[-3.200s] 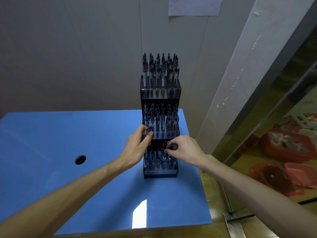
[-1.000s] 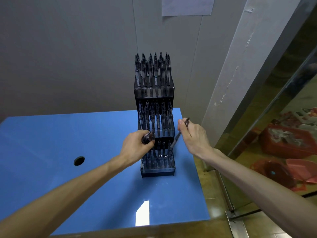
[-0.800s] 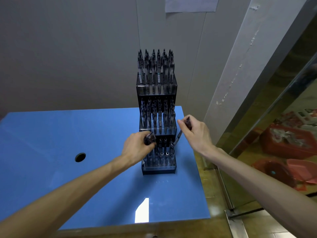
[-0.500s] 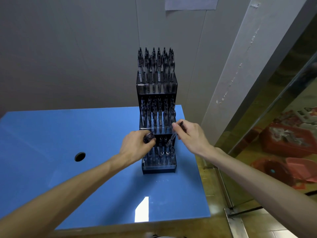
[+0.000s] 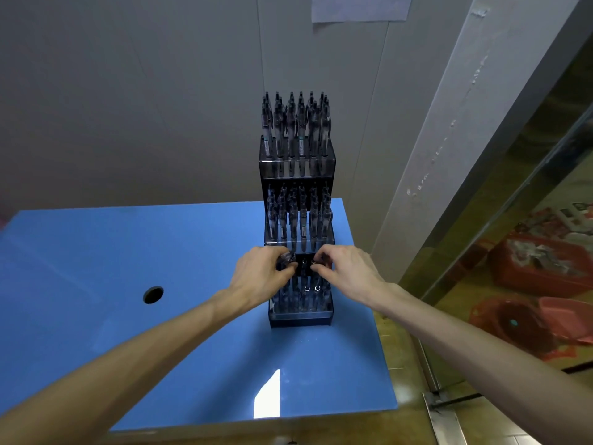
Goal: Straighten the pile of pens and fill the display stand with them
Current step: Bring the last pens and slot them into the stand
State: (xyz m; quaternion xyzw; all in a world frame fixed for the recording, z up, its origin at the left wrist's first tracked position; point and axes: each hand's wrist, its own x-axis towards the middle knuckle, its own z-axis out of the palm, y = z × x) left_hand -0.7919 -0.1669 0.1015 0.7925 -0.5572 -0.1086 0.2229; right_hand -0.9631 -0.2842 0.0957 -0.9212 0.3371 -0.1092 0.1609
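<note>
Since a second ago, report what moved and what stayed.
The right hand came in from beside the display stand to its lowest tier, lowering its pen there. The left hand kept gripping its pens. Upper tiers stayed full.

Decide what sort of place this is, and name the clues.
Probably a workshop or stockroom, not a shop floor: a bare blue table with a pen stand against plain wall panels, and red crates on the floor beyond.

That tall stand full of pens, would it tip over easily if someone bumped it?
Probably, if bumped high up. The display stand rises in three tiers over a narrow base, with its top tier full of pens, so it looks top-heavy. The smooth blue table might let it slide instead.
</note>
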